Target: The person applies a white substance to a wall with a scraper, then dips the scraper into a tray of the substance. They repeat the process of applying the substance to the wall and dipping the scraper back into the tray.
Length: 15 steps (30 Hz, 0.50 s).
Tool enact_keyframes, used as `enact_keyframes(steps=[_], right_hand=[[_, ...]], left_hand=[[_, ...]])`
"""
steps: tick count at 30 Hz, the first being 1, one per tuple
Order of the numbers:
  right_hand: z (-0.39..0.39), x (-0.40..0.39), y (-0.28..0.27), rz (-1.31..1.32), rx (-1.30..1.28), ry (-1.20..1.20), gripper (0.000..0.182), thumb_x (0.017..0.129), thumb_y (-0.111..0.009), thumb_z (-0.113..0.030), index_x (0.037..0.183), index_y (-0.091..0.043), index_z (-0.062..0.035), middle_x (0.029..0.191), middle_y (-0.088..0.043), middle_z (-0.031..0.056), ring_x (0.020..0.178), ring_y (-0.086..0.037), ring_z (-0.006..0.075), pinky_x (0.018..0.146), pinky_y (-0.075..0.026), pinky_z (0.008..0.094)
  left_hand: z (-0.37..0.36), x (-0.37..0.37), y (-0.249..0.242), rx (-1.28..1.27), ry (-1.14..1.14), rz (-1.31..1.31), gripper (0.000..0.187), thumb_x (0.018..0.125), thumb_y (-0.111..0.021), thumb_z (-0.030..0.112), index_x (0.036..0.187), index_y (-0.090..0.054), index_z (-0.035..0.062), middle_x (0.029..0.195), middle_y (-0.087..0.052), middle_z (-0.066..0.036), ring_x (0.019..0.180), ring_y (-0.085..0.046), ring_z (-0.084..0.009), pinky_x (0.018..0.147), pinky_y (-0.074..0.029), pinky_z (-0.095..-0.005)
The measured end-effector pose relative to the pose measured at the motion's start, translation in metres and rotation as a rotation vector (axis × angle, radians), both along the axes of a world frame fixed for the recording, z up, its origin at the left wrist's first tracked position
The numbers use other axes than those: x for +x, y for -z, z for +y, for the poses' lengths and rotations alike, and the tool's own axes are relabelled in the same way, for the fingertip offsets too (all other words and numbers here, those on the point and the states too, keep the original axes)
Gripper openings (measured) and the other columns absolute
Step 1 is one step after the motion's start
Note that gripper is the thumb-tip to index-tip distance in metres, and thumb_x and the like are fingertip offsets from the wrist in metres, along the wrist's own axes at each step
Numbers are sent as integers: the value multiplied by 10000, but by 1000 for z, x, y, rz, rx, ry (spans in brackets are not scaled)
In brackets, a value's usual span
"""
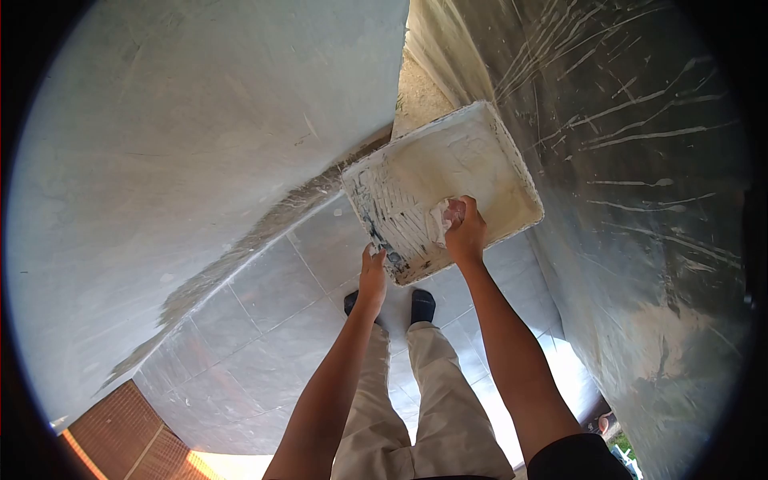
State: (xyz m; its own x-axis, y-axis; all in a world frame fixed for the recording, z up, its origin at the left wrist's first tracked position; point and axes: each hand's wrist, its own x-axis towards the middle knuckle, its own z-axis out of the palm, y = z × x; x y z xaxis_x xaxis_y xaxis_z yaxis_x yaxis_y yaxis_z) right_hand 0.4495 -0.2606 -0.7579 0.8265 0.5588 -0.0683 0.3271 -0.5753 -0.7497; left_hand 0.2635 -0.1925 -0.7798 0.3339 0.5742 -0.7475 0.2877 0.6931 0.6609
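Observation:
A rectangular paint tray (pixel 488 156), coated with cream-white paint and with a ribbed slope on its left side, is tilted in front of me above the floor. My left hand (pixel 373 276) is closed on the tray's near left corner, its fingertips over the rim. Inside the tray, my right hand (pixel 466 232) is closed around a crumpled pinkish wad smeared with white paint (pixel 446 218), close over the boundary between the ribbed slope and the smooth paint pool. I cannot tell whether the wad is a sponge or a rag.
A pale wall (pixel 200 120) with a rough grey strip along its foot rises on the left. Plastic sheeting (pixel 640 200) streaked with paint hangs on the right. My feet in dark socks (pixel 422 306) stand on the tiled floor (pixel 264 300). Brown ridged panels (pixel 120 428) lie lower left.

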Motion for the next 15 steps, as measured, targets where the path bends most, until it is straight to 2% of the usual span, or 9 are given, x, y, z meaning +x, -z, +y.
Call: enact_keyframes(steps=[2,6,8,9,11,15], right_hand=[[6,0,0,67,-57,57,428,798,-558,101,1187,-473,-53,1064,-643,193,1001,-625,380,841,-495,428],[10,0,3,197,98,121,426,813,-588,74,1204,-480,-55,1063,-653,181,988,-641,355,846,-496,399],[12,0,-4,302,175,119,429,828,-576,89,1221,-494,-63,1044,-661,132,923,-636,173,766,-502,288],[13,1,-11,299,179,120,429,828,-576,89,1221,-494,-63,1044,-661,132,923,-636,173,766,-502,288],[16,-1,-28,551,291,118,443,843,-561,89,1247,-477,-72,1060,-655,116,910,-628,132,712,-499,248],[27,-1,-62,658,413,138,452,848,-558,77,1264,-464,-72,1078,-651,102,889,-619,115,669,-499,237]], left_hand=[[3,-6,13,-4,101,-25,715,926,-470,501,1485,-242,118,1472,-358,-152,1340,-349,-369,1054,-299,-492],[10,-16,20,4,193,9,709,926,-463,505,1476,-263,104,1475,-357,-149,1345,-348,-356,1057,-296,-492],[10,-12,13,90,91,86,598,953,-453,378,1413,-363,6,1371,-470,-238,1317,-414,-320,1086,-282,-359],[13,-12,7,93,92,83,598,953,-453,378,1413,-363,6,1371,-470,-238,1317,-414,-320,1086,-282,-359],[19,-12,-8,130,114,88,580,956,-455,371,1401,-374,8,1376,-464,-258,1326,-405,-341,1083,-289,-368],[35,-6,-48,203,105,75,546,951,-493,319,1374,-393,-11,1360,-464,-263,1305,-416,-360,1078,-304,-385]])
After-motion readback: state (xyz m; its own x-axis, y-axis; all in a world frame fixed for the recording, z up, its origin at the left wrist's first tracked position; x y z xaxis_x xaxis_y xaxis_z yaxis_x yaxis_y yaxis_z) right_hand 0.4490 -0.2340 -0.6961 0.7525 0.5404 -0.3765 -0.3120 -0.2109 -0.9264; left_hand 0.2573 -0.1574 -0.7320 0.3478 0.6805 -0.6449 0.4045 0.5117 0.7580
